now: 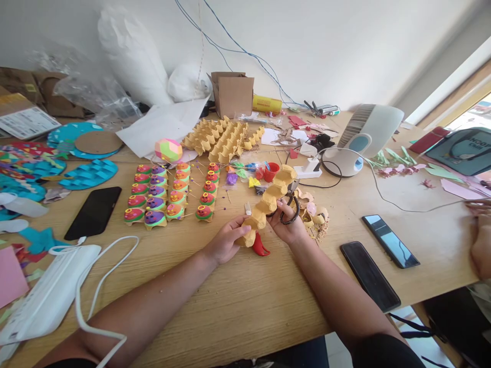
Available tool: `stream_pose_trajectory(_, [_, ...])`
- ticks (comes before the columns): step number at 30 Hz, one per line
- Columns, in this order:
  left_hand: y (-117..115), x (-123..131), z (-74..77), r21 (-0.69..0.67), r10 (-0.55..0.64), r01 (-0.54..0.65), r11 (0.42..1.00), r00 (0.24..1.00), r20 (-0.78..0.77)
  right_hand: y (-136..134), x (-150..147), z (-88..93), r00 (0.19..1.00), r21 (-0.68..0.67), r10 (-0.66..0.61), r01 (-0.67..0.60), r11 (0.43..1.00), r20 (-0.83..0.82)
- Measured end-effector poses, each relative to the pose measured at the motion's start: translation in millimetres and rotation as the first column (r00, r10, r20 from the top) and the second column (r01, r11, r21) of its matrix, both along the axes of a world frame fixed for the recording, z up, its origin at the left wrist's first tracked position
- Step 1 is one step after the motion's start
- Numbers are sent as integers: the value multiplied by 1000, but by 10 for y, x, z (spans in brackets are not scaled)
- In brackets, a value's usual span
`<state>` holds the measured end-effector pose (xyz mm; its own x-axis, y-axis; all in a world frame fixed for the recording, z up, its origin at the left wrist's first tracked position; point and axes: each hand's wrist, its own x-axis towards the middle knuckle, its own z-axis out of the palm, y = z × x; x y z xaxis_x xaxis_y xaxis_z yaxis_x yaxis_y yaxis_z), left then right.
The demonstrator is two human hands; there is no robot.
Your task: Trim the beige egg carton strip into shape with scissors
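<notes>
My left hand (227, 240) is closed round the near end of a yellow egg-carton strip (270, 198) that runs up and to the right over the wooden table (238, 296). My right hand (287, 222) grips dark-handled scissors (290, 209), fingers through the loops, with the blades against the strip's right side. A red scissor-like piece (261, 248) lies just under my left hand. Cardboard offcuts (315, 213) are piled to the right of my right hand.
Painted carton cups (169, 197) stand in rows at left. Stacked egg trays (220, 137), a cardboard box (233, 93), a white fan (364, 138) and three phones (93, 212) (389, 240) (370, 276) lie around. Another person's hand (481, 245) shows at the right edge.
</notes>
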<state>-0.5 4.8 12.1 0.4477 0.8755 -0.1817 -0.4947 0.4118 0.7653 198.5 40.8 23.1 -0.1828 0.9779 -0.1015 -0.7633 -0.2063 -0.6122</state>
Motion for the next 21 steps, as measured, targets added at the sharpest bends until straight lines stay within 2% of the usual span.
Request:
stream_pose_trajectory(8, [7,-19,6,-62,43,-45,997,999,-28,-5,12,2,998,-25,-47,48,999,46])
stream_pose_trajectory(13, [1,-4,20,-41,52,-54,998,998,-38,17,25,36,995,-37,-98,100,994,34])
stream_pose_trajectory(16, [-4,13,22,-28,113,-114,993,992,-55,38,-14,34,984,-13,-121,123,992,129])
stream_pose_trajectory(19, [-11,19,10,22,203,-202,979,977,-71,49,-50,17,897,55,-260,258,965,358])
stream_pose_trajectory(21, [-16,13,-4,58,231,-227,972,971,-66,36,-41,16,747,176,-371,331,927,551])
